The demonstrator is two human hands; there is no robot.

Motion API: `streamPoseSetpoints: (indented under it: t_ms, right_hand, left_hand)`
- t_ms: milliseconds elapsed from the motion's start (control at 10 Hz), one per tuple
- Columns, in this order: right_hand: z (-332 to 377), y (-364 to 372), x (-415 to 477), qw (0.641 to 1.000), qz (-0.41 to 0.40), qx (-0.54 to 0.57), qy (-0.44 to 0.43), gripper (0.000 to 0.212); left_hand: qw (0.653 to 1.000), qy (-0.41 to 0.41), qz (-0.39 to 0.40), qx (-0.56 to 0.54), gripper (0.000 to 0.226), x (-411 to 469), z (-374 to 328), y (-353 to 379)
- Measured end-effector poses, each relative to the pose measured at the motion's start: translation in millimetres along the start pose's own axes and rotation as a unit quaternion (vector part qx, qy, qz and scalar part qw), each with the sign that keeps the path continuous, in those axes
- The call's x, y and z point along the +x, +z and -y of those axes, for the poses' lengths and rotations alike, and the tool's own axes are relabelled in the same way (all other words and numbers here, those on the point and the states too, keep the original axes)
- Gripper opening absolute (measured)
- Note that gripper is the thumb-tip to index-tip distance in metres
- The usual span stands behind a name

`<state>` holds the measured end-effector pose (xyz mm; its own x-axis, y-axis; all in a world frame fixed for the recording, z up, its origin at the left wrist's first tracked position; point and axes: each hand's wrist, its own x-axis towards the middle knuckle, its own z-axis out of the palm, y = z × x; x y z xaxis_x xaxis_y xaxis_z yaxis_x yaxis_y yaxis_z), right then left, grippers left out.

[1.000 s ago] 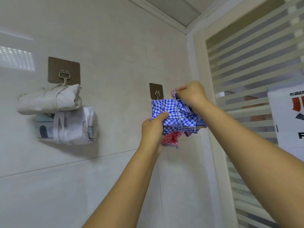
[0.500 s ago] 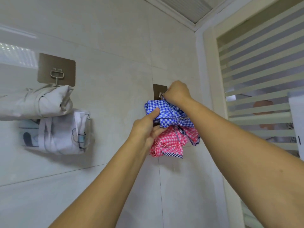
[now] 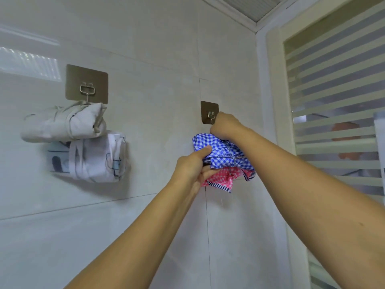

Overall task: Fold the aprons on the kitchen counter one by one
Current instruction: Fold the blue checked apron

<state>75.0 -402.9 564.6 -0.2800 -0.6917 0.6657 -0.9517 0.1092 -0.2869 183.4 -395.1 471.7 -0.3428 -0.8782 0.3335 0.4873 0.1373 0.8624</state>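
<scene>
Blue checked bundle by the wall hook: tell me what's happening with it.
A person grips the folded blue checked apron with the left hand, thumb on top. The right hand is curled at its top, just under the small wall hook, apparently looping its tie on; that part is hidden. A red checked bundle sits right beneath. Two pale tied bundles hang from the other hook to the left.

One head-worn view, close in, faces up at the tiled wall (image 3: 158, 49) and striped glass door (image 3: 333, 84).
</scene>
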Motion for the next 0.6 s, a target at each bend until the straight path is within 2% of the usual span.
streamPoseSetpoints:
  t_ms: [100, 300, 400, 500, 600]
  right_hand:
    - [-4, 5, -10, 0.999, -0.023, 0.003, -0.026, 0.037]
    - [-12, 15, -43, 0.974, -0.038, -0.169, -0.143, 0.029]
    - [-22, 24, -64, 0.965, -0.062, -0.182, -0.18, 0.035]
    - [-37, 32, -77, 0.977, -0.061, -0.125, -0.163, 0.047]
    - [-45, 32, -100, 0.973, -0.084, -0.099, -0.191, 0.05]
  left_hand:
    - [1.0, 0.003, -0.002, -0.007, 0.022, -5, 5, 0]
    - [0.999, 0.016, -0.021, 0.018, 0.024, -9, 10, -3]
    - [0.997, 0.033, -0.04, 0.056, 0.021, -14, 18, -7]
    - [0.992, 0.05, -0.043, 0.105, 0.024, -20, 24, -12]
    - [0.983, 0.041, -0.028, 0.177, 0.027, -31, 28, -17]
